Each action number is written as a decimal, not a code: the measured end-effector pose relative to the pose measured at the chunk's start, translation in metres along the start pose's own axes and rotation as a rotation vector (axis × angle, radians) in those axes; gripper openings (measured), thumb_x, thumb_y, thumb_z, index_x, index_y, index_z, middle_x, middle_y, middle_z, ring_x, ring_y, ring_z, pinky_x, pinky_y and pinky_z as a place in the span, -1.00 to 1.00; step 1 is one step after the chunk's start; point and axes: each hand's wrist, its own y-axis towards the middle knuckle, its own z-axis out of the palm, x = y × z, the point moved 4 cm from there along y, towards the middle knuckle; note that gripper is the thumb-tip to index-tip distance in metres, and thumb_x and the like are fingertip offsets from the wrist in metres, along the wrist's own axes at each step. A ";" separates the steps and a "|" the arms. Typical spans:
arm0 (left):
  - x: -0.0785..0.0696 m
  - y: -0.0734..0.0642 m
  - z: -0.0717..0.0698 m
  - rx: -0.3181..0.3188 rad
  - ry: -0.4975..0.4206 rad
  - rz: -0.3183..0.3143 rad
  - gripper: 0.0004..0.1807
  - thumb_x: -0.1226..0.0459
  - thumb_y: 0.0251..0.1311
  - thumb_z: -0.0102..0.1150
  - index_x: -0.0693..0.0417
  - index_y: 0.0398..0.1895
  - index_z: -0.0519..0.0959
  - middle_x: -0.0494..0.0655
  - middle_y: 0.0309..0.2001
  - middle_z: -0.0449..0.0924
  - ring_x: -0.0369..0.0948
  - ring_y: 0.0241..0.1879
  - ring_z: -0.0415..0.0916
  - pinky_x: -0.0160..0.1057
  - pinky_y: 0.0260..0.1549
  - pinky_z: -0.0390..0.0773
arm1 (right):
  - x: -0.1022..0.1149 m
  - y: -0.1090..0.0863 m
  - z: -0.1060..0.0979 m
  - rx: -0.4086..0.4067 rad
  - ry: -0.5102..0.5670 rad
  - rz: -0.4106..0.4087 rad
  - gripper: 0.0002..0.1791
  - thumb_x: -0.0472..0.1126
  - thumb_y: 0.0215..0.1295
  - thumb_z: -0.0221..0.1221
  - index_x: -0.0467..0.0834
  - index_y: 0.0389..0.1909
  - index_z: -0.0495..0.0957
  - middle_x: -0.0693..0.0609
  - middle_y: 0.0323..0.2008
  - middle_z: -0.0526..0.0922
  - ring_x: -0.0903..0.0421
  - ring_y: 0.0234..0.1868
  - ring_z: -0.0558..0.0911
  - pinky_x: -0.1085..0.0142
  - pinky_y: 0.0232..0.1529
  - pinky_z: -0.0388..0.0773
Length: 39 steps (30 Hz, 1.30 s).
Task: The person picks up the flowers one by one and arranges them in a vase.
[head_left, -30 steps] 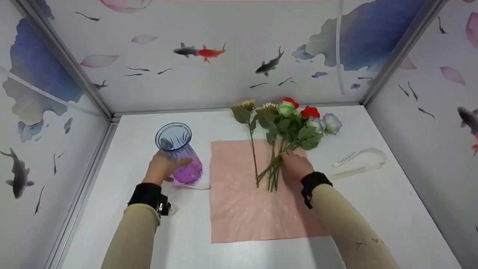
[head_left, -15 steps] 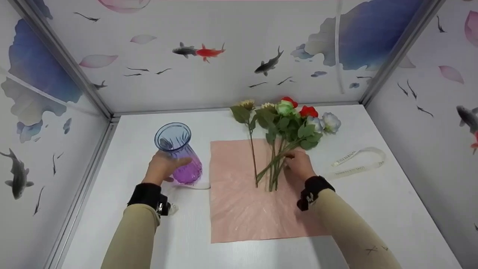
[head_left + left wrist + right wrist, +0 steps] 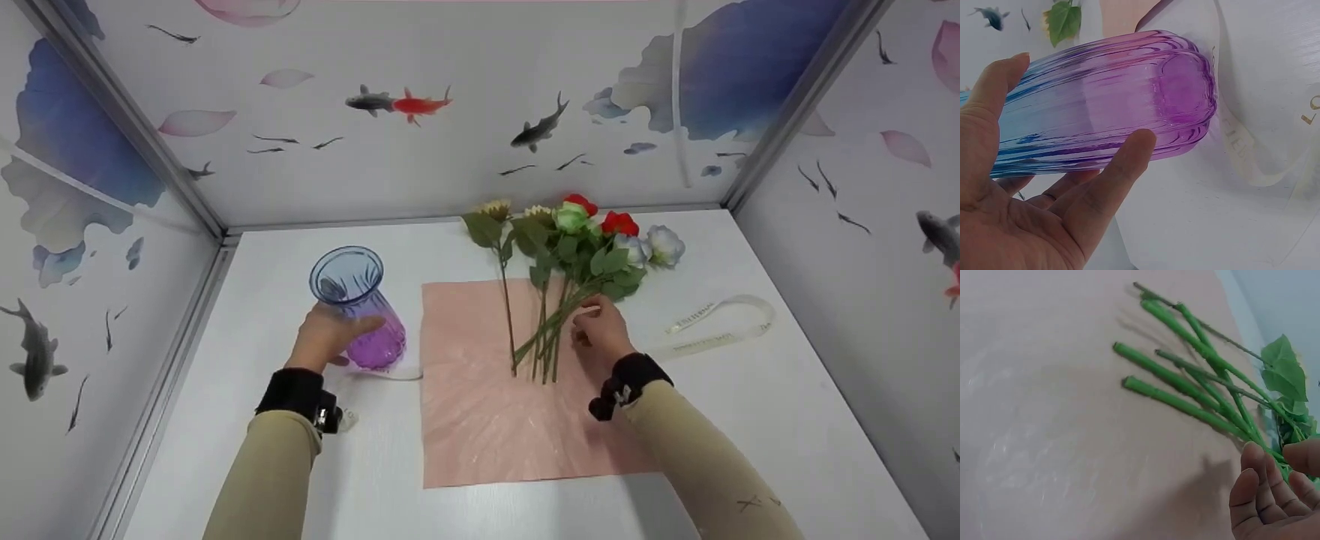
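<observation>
My left hand [image 3: 330, 334] holds a glass vase [image 3: 379, 341] that fades from blue at its flared rim to purple at its base. The left wrist view shows thumb and fingers round the ribbed body of the vase [image 3: 1129, 101]. A bunch of artificial flowers with red, green, pale blue and yellow heads lies to the right, its green stems [image 3: 551, 337] crossing over a pink sheet of paper [image 3: 480, 427]. Right beside the stems is my right hand [image 3: 600, 326]. In the right wrist view its fingers are loosely bent, with a gap between thumb and fingertips.
A pale printed ribbon [image 3: 712, 345] curves on the white table [image 3: 750, 420] at the right. Another printed ribbon [image 3: 1247, 157] lies by the vase's base. One yellow flower [image 3: 495, 210] lies apart, left of the bunch. Printed walls enclose the table's back and sides.
My right hand has drawn slightly right of the crossing stems, its wrist turning. One stem end has shifted left and the stems spread a little. The left hand and vase stay put.
</observation>
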 end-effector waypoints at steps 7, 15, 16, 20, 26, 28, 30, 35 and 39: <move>0.000 -0.003 0.000 -0.006 -0.006 -0.007 0.00 -0.03 0.22 0.40 0.22 0.54 0.10 0.39 0.43 0.29 0.31 0.22 0.49 0.02 -0.34 0.76 | 0.003 0.009 0.005 0.021 -0.594 -0.277 -0.41 -0.32 0.61 -0.08 -0.22 0.59 0.10 -0.52 0.22 0.27 -0.19 -0.25 0.57 0.01 -0.21 0.49; -0.002 -0.003 0.001 -0.003 -0.023 -0.029 0.00 0.00 0.21 0.41 0.16 0.56 0.07 0.36 0.46 0.25 0.32 0.27 0.44 0.06 -0.31 0.76 | 0.008 0.014 -0.003 0.057 -0.818 -0.260 -0.36 -0.29 0.61 -0.08 -0.05 0.63 0.04 -0.59 0.20 0.24 -0.22 -0.36 0.53 -0.06 -0.37 0.43; -0.002 -0.003 0.001 -0.005 -0.024 -0.028 0.00 0.00 0.21 0.42 0.17 0.55 0.08 0.37 0.46 0.25 0.33 0.26 0.44 0.05 -0.32 0.76 | 0.008 0.013 -0.004 0.063 -0.842 -0.262 -0.35 -0.30 0.61 -0.09 -0.05 0.63 0.03 -0.59 0.18 0.26 -0.26 -0.32 0.55 -0.11 -0.33 0.46; -0.002 -0.002 0.002 -0.008 -0.021 -0.027 0.01 0.00 0.20 0.42 0.19 0.55 0.08 0.39 0.45 0.25 0.34 0.25 0.45 0.03 -0.36 0.76 | 0.007 0.012 -0.004 0.087 -0.887 -0.256 -0.39 -0.36 0.60 -0.13 -0.16 0.61 0.07 -0.55 0.20 0.30 -0.41 -0.07 0.56 -0.25 -0.15 0.51; -0.001 -0.002 0.002 -0.012 -0.034 -0.028 0.01 0.01 0.20 0.43 0.22 0.54 0.09 0.40 0.44 0.26 0.34 0.25 0.45 0.11 -0.27 0.75 | 0.008 0.013 -0.003 0.010 -0.933 -0.332 -0.55 -0.37 0.52 -0.03 -0.46 0.35 0.30 -0.50 0.18 0.39 -0.40 -0.02 0.59 -0.32 -0.04 0.54; 0.000 -0.001 0.002 -0.012 -0.038 -0.029 0.00 0.02 0.20 0.43 0.21 0.54 0.09 0.38 0.45 0.26 0.34 0.26 0.44 0.13 -0.25 0.74 | 0.009 0.014 -0.004 -0.014 -0.879 -0.316 -0.57 -0.35 0.51 -0.01 -0.51 0.28 0.34 -0.52 0.13 0.41 -0.39 -0.05 0.60 -0.28 -0.04 0.57; 0.000 -0.001 0.002 -0.010 -0.030 -0.021 0.00 0.01 0.21 0.42 0.22 0.54 0.09 0.40 0.45 0.25 0.35 0.26 0.44 0.12 -0.27 0.74 | 0.009 0.016 -0.006 -0.021 -0.779 -0.270 -0.58 -0.33 0.52 -0.03 -0.55 0.24 0.37 -0.55 0.13 0.41 -0.40 -0.01 0.58 -0.24 0.01 0.57; 0.000 0.002 0.003 -0.006 -0.006 -0.004 -0.02 0.00 0.21 0.42 0.18 0.53 0.10 0.39 0.45 0.25 0.35 0.25 0.45 0.07 -0.35 0.75 | 0.007 0.017 -0.014 -0.040 -0.471 -0.138 -0.56 -0.27 0.54 -0.03 -0.52 0.23 0.44 -0.52 0.14 0.51 -0.37 0.11 0.56 -0.15 0.14 0.52; 0.000 0.002 0.002 -0.003 -0.006 -0.014 -0.03 0.01 0.22 0.41 0.17 0.54 0.09 0.38 0.46 0.23 0.35 0.26 0.44 0.08 -0.34 0.75 | 0.003 0.012 -0.020 -0.046 -0.255 -0.064 -0.59 -0.20 0.54 0.06 -0.42 0.19 0.53 -0.38 0.01 0.63 -0.21 -0.09 0.64 -0.03 0.04 0.57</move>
